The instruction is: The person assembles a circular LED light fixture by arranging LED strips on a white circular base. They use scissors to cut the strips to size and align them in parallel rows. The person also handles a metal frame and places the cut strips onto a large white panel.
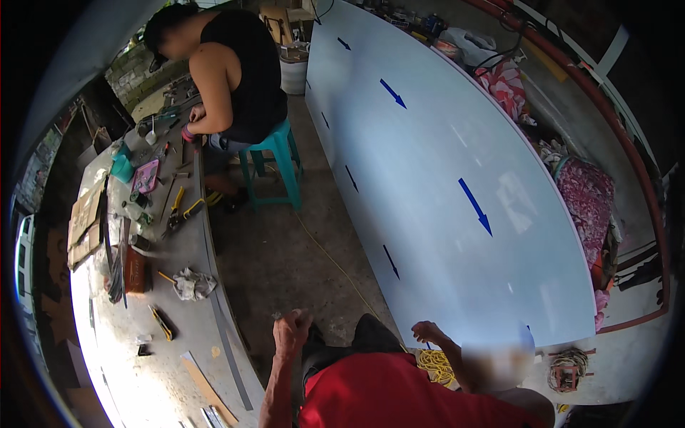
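My left hand (pixel 291 332) is raised between the workbench and my dark trousers, its fingers curled together. Whatever it may hold is too small to make out. On the other side, my right hand (pixel 430 333) hangs by the near left corner of a large pale glossy sheet (pixel 435 143) printed with blue arrows. Its fingers are loosely bent and apart, with nothing visible in them; whether they touch the sheet I cannot tell. A coil of yellow cord (pixel 435 367) lies below that hand.
A long workbench (pixel 171 342) on the left bears a utility knife (pixel 162 323), a crumpled rag (pixel 193 284), yellow-handled snips (pixel 187 211) and cardboard (pixel 87 217). Farther off, a person (pixel 242 71) sits on a teal stool (pixel 275 164), hands at the bench. Yellow cord (pixel 325 250) crosses the floor.
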Available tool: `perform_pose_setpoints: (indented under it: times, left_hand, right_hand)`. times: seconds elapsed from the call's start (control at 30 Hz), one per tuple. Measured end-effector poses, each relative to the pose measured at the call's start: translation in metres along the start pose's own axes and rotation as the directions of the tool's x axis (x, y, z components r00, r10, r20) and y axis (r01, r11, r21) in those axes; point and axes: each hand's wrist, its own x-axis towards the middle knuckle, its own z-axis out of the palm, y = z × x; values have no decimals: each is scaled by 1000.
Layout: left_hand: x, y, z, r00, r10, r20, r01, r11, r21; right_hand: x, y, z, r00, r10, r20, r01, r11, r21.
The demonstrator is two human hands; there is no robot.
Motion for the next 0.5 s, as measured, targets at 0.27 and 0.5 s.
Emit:
perform_pose_setpoints:
  times: [0.27,0.5]
  left_hand:
    - [344,143,47,975,213,69,-188,947,-262]
    - [551,225,81,965,260,7,-239,897,-371]
  right_hand:
    - [78,-32,-44,978,198,-59,-184,966,184]
    - [160,-155,-125,976,131,-176,-98,978,186]
